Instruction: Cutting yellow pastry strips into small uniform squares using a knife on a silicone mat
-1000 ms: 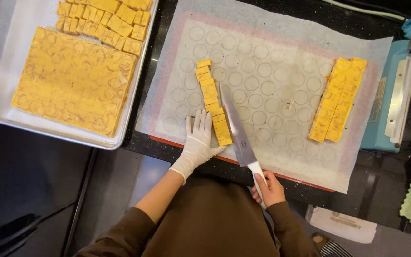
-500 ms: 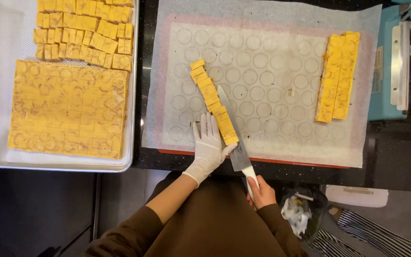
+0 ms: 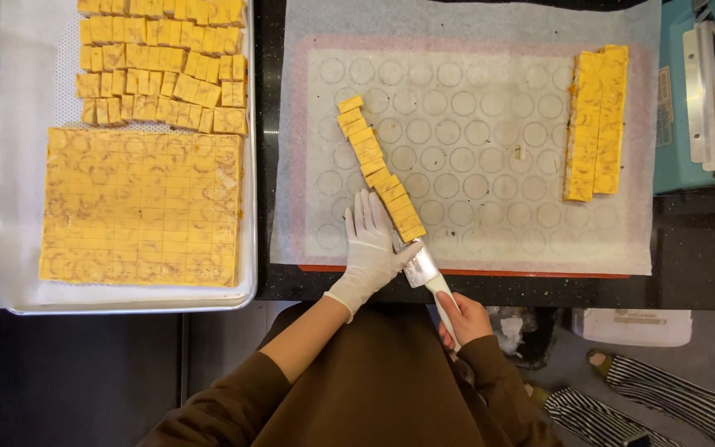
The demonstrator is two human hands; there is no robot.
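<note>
My left hand [image 3: 371, 244], in a white glove, lies flat on a silicone baking mat [image 3: 473, 149], its fingers touching the near end of a diagonal row of small yellow cut squares [image 3: 378, 170]. My right hand [image 3: 461, 319] is bare and grips the white handle of a wide-bladed knife [image 3: 420, 266]. The blade sits at the near end of that row, just right of my gloved thumb. Two uncut yellow strips [image 3: 596, 122] lie side by side at the mat's right.
A metal tray [image 3: 246, 294] on the left holds a scored yellow slab [image 3: 142, 211] and several cut squares [image 3: 163, 66] on paper. A teal device [image 3: 688, 99] stands at the right edge. A white box [image 3: 635, 325] sits on the floor, right.
The knife has drawn back toward me, from lying alongside the row to its near end. My gloved hand stayed at the row. The camera view moved closer.
</note>
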